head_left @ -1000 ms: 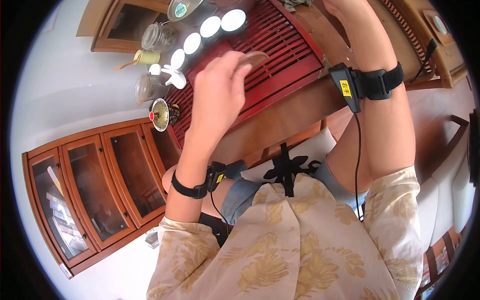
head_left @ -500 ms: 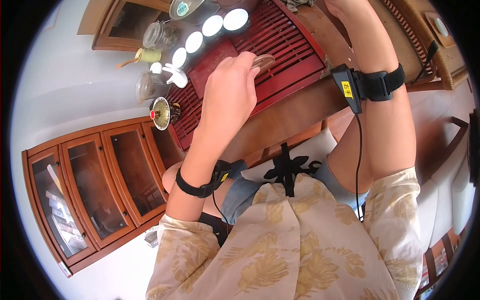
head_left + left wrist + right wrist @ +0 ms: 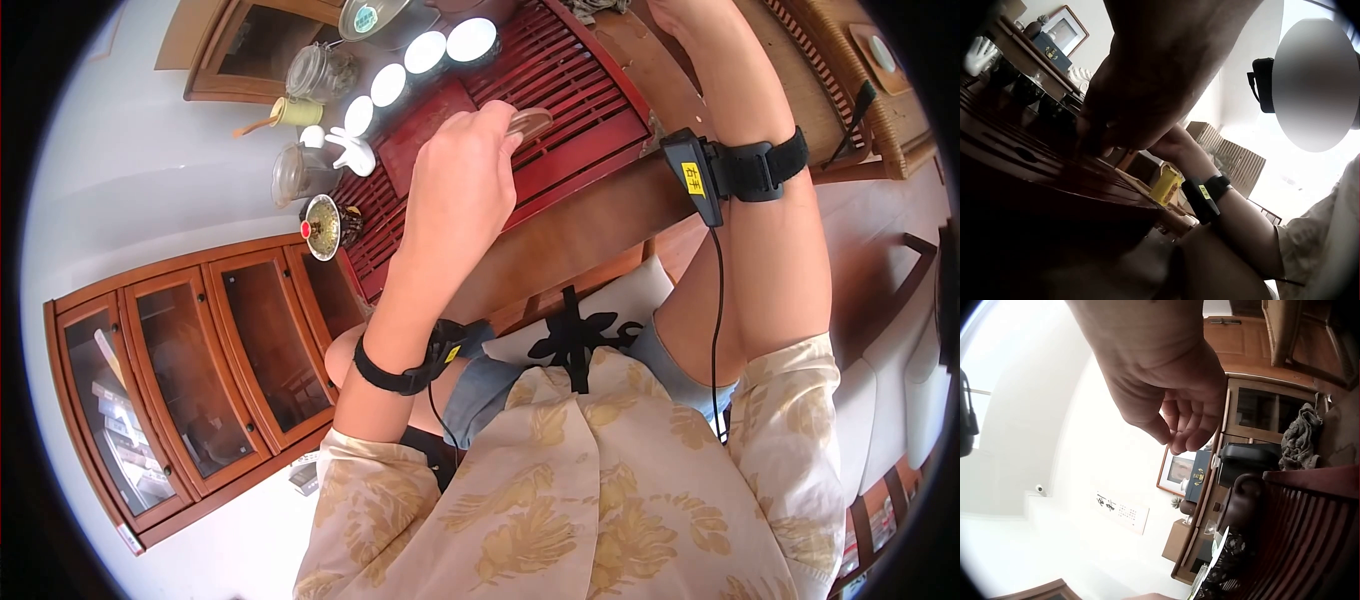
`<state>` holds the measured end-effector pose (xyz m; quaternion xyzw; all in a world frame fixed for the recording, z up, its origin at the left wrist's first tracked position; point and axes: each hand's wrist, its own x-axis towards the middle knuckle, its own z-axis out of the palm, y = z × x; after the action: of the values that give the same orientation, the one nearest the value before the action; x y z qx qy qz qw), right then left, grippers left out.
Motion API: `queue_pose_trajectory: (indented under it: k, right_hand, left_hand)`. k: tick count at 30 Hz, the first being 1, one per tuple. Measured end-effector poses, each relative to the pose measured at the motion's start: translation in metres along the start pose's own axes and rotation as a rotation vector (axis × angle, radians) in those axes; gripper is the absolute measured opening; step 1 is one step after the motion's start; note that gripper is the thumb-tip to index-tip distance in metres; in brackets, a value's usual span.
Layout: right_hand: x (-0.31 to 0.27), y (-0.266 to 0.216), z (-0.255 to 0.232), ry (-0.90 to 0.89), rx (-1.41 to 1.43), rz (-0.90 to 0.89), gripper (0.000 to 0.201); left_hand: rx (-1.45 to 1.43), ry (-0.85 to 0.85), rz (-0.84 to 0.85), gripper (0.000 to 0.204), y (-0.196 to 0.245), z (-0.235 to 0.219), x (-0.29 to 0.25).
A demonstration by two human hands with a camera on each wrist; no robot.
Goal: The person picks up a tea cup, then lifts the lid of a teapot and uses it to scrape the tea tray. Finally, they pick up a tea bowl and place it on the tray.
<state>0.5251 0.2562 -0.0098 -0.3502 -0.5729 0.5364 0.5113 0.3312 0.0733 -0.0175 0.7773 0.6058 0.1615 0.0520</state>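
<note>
Evidently the left hand (image 3: 455, 195) pinches a small brown dish (image 3: 527, 123) by its rim, level above the red slatted tea tray (image 3: 590, 95), so it stays flat. The right hand (image 3: 1169, 394) hangs with fingers loosely curled, holding nothing, above the tray's far end.

The left hand (image 3: 455, 190) reached far forward, fingers curled, pinching something at their tips. The right hand (image 3: 1169, 394) hung further right, fingers loosely curled, holding nothing.
</note>
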Motion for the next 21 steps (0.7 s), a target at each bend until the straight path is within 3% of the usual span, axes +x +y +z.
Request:
queue_pose_trajectory:
  k: [7,10,21]
  right_hand:
    - [-0.001,-0.007,0.003,0.024,-0.040,0.046,0.025]
    - [-0.003,-0.006,0.001,0.010,-0.034,0.018,0.025]
    - [0.005,0.005,-0.001,-0.004,-0.010,0.017,0.025]
  left_hand:
    - [-0.036,0.074,0.077,0.011,0.007,0.000,0.018]
    - [-0.019,0.047,0.070,0.011,0.010,0.016,0.020]
    - [0.001,-0.020,0.026,0.012,0.014,0.009,0.022]
